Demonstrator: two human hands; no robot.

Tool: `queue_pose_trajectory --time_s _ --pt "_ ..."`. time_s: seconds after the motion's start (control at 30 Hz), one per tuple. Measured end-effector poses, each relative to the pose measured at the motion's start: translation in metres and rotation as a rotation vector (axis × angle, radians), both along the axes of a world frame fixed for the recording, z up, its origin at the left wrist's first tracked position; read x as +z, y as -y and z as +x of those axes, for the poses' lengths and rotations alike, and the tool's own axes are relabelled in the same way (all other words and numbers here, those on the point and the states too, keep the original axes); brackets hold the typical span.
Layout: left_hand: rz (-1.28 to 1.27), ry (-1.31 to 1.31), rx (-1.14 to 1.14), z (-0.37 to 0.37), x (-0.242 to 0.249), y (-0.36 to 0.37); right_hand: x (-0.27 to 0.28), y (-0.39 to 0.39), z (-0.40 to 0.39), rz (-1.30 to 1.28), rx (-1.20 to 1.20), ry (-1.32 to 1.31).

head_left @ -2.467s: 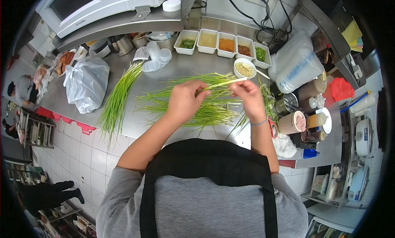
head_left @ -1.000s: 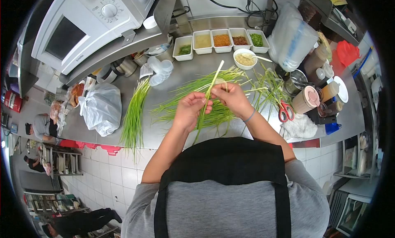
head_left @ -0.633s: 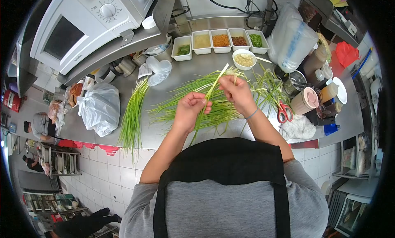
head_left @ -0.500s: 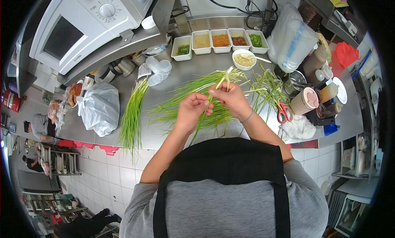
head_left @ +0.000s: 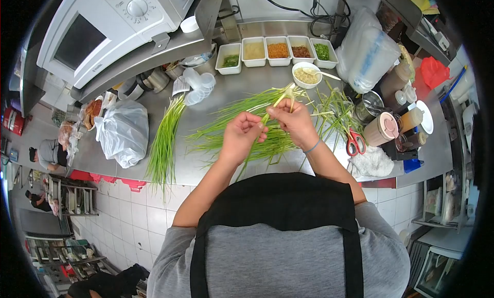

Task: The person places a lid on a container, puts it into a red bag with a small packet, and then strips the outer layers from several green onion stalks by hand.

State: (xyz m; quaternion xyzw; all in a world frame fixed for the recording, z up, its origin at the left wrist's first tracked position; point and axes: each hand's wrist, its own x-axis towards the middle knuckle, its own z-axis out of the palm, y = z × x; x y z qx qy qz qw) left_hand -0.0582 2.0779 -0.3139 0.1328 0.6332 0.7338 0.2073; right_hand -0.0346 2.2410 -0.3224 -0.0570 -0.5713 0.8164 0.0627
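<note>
Both my hands are over a loose pile of scallions on the steel counter. My left hand pinches a scallion along its green stalk, fingertips closed. My right hand grips the same scallion closer to its pale end, which points away from me; a pale strip spreads out there. To the left lies a separate bundle of scallions, its tips hanging over the counter's front edge. Limp leaves and trimmings are heaped right of my right hand.
Red-handled scissors and a white cloth lie at right, near bottles and a lidded container. Several white tubs line the back beside a bowl with a spoon. A white plastic bag sits left, below a microwave.
My right hand has shifted slightly to the right, and the pale strip at the scallion's end stands wider. My left hand keeps nearly the same place and grip.
</note>
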Motion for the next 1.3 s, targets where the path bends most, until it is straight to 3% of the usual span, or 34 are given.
queue_pose_trajectory --time_s 0.2,0.3,0.4,0.5,0.57,0.63,0.73,0.8,0.87,0.97,1.07,1.17,1.3 --pt "-0.063 -0.027 0.016 -0.001 0.001 0.002 0.008 -0.001 0.002 -0.056 0.084 0.011" --pt "-0.065 -0.034 0.022 -0.001 0.000 0.002 0.004 0.000 0.004 0.029 0.091 0.022" --pt "-0.090 -0.086 0.002 0.000 0.002 0.001 -0.014 0.005 -0.003 0.270 -0.019 -0.146" --pt "-0.101 -0.110 -0.021 0.000 0.002 0.003 -0.017 -0.021 -0.014 0.367 -0.380 -0.161" --pt "-0.094 -0.090 -0.034 -0.002 0.001 0.008 -0.001 -0.069 -0.020 0.671 -0.732 -0.348" --pt "0.043 0.062 -0.066 -0.006 -0.003 0.012 0.038 -0.095 -0.003 0.704 -0.801 -0.185" --pt "0.202 0.231 -0.109 -0.008 -0.007 0.016 0.052 -0.115 0.010 0.946 -0.680 -0.061" --pt "0.255 0.238 -0.114 -0.009 -0.007 0.015 0.042 -0.115 0.015 1.253 -0.515 0.031" --pt "0.265 0.173 -0.096 -0.007 -0.007 0.015 -0.006 -0.131 0.010 1.570 -0.388 0.119" --pt "0.253 0.094 -0.076 -0.011 -0.004 0.017 -0.049 -0.144 0.011 1.685 -0.041 0.546" --pt "0.222 0.070 -0.012 -0.011 0.005 0.019 -0.059 -0.134 0.026 1.816 -0.270 0.451" --pt "0.135 -0.044 0.009 -0.012 0.006 0.017 -0.033 -0.113 0.029 1.851 -0.616 0.105" --pt "0.074 -0.085 0.033 -0.009 0.005 0.007 -0.013 -0.074 0.013 0.941 -0.185 -0.076"
